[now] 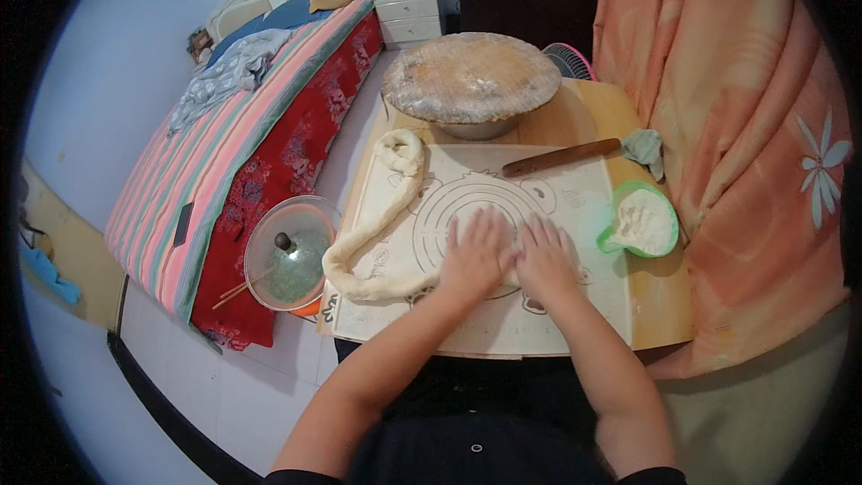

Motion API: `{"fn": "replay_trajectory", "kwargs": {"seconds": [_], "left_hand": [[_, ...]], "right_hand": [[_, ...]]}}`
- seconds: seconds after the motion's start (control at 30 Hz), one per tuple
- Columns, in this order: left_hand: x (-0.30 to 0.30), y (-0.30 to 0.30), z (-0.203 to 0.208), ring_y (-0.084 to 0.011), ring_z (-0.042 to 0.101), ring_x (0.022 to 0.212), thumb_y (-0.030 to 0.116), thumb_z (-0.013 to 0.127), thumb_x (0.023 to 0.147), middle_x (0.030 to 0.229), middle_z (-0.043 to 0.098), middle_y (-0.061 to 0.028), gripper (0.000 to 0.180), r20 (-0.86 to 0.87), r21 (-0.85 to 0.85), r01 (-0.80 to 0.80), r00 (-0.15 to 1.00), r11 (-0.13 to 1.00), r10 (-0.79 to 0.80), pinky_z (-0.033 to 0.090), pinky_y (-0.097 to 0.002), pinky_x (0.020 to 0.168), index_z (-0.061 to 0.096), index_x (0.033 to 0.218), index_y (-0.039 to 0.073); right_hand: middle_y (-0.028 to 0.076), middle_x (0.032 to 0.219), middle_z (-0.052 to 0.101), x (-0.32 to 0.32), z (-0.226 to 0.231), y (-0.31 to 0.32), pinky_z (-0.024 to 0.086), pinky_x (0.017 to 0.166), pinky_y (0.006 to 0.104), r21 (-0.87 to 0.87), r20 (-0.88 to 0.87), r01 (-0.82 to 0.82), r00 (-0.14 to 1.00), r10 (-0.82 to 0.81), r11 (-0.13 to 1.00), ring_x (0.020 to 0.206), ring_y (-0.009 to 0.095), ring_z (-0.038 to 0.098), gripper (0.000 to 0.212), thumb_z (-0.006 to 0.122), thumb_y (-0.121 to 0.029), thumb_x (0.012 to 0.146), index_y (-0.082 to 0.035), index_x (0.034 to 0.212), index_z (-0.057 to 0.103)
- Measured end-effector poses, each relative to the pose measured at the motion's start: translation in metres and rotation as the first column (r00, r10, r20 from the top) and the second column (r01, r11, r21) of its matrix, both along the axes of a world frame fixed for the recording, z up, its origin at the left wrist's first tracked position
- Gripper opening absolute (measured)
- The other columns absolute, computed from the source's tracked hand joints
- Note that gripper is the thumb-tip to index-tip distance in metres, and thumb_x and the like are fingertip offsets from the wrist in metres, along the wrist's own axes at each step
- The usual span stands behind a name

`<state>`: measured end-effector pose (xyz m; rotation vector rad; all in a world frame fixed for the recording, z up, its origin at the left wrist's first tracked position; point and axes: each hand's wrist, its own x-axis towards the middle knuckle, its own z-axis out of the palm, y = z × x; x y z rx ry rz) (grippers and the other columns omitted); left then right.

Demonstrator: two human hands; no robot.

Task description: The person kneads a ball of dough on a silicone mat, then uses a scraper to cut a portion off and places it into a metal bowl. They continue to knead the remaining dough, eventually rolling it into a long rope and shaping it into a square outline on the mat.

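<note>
A long rope of pale dough (377, 224) curves over a white pastry mat (557, 207) printed with rings. My left hand (476, 256) and my right hand (543, 256) lie side by side, palms down and fingers spread, pressing on the rope's near end at the middle of the mat. The dough under my palms is hidden. The far end of the rope coils near the mat's back left corner.
A wooden rolling pin (561, 157) lies at the mat's far edge. A green bowl of flour (642, 220) sits at the right, a cloth (645, 148) behind it. A round wooden board (471, 76) covers a bowl at the back. A glass-lidded pot (292, 256) stands left, beside a bed (242, 144).
</note>
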<state>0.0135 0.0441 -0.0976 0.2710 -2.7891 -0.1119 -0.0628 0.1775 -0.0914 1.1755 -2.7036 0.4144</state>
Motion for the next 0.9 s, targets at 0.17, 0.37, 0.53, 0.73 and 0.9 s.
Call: {"fn": "replay_trajectory", "kwargs": {"seconds": [0.17, 0.37, 0.53, 0.73, 0.9], "left_hand": [[0.052, 0.004, 0.001, -0.0257, 0.026, 0.141, 0.05, 0.043, 0.094, 0.15, 0.033, -0.0114, 0.064, 0.144, 0.076, 0.284, 0.945, 0.956, -0.292, 0.019, -0.0571, 0.111, 0.033, 0.146, 0.013], [0.065, 0.007, 0.006, -0.0269, 0.028, 0.14, 0.048, 0.043, 0.094, 0.15, 0.033, -0.0119, 0.062, 0.225, 0.095, 0.244, 0.939, 0.965, -0.259, 0.019, -0.0572, 0.11, 0.036, 0.143, 0.01], [0.017, 0.007, 0.009, -0.0256, 0.03, 0.139, 0.046, 0.04, 0.096, 0.148, 0.036, -0.0128, 0.058, 0.05, 0.175, 0.101, 0.993, 0.979, -0.112, 0.016, -0.0552, 0.112, 0.04, 0.139, 0.006], [0.044, 0.014, -0.001, -0.0245, 0.03, 0.139, 0.044, 0.044, 0.095, 0.143, 0.041, -0.0112, 0.056, 0.018, 0.165, 0.16, 0.986, 0.973, -0.165, 0.015, -0.0541, 0.113, 0.041, 0.137, 0.007], [0.047, 0.014, 0.0, -0.0245, 0.032, 0.138, 0.042, 0.048, 0.094, 0.142, 0.042, -0.0109, 0.056, 0.001, 0.148, 0.158, 0.987, 0.976, -0.16, 0.017, -0.0516, 0.113, 0.043, 0.136, 0.006]], "right_hand": [[0.013, 0.146, 0.038, 0.043, 0.016, 0.033, 0.02, 0.114, 0.0472, 0.146, 0.209, -0.183, 0.966, 0.151, 0.972, 0.137, 0.03, 0.031, 0.053, 0.05, -0.031, 0.09, -0.002, 0.134, 0.046], [0.015, 0.141, 0.045, 0.053, 0.011, 0.045, 0.023, 0.112, 0.0474, 0.028, 0.196, -0.232, 0.955, 0.222, 0.972, 0.133, 0.029, 0.038, 0.051, 0.049, -0.026, 0.091, 0.0, 0.134, 0.045], [0.022, 0.132, 0.049, 0.02, 0.016, 0.033, 0.038, 0.104, 0.0447, -0.506, 0.677, 0.274, 0.714, 0.179, 0.818, 0.124, 0.031, 0.047, 0.047, 0.052, -0.026, 0.096, 0.003, 0.131, 0.044], [0.022, 0.122, 0.047, -0.005, 0.018, 0.074, 0.046, 0.101, 0.0373, -0.311, 0.661, 0.95, 0.186, 0.727, 0.039, 0.116, 0.031, 0.05, 0.054, 0.055, -0.029, 0.096, 0.002, 0.133, 0.032], [0.017, 0.108, 0.055, -0.043, 0.024, 0.076, 0.056, 0.077, 0.0296, -0.299, 0.646, 0.944, 0.306, 0.699, -0.138, 0.093, 0.023, 0.06, 0.031, 0.051, -0.004, 0.095, 0.003, 0.123, 0.042]]}}
